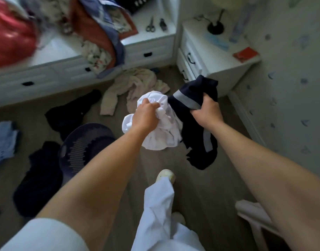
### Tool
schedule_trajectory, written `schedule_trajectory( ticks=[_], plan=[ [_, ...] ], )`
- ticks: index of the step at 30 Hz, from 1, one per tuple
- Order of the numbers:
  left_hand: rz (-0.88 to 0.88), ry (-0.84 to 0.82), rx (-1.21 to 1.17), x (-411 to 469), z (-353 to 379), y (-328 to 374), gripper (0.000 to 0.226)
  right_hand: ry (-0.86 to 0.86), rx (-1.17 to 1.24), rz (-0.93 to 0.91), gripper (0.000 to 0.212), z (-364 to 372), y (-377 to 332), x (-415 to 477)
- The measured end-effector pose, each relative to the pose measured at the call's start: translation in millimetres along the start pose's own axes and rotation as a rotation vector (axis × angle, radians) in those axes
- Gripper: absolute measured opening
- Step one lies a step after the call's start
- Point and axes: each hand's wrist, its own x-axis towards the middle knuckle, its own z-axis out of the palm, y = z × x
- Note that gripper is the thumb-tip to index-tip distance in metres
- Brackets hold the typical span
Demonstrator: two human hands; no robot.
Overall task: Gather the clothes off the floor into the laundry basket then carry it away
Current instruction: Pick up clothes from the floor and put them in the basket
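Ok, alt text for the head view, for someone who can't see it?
The left hand grips a crumpled white garment and the right hand grips a navy garment with a grey stripe. A dark round slotted plastic laundry basket sits at lower left, among black clothes, a pale blue garment and a cream garment on the floor.

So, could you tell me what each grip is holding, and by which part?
The left grip clutches the white garment by its crumpled top; the right grip holds the navy grey-striped garment near its upper end.
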Motion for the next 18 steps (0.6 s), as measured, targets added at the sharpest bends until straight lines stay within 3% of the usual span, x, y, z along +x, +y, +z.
schedule_trajectory(
  ticks=[4,10,18],
  plan=[
    [-0.195,0.089,-0.054,-64.5,-63.1,-56.8,0.015,-0.047,-0.025,-0.198,0.049,25.6,-91.8,-29.0],
    [-0.350,0.237,-0.087,-129.0,-152.3,-127.8,0.024,-0.203,-0.083,-0.460,0.044,94.0,-217.2,-72.1],
    [-0.464,0.283,-0.049,-163.6,-236.7,-260.9,0.041,-0.310,0.008,-0.497,0.034,207.3,-338.2,-105.0]
  ],
)
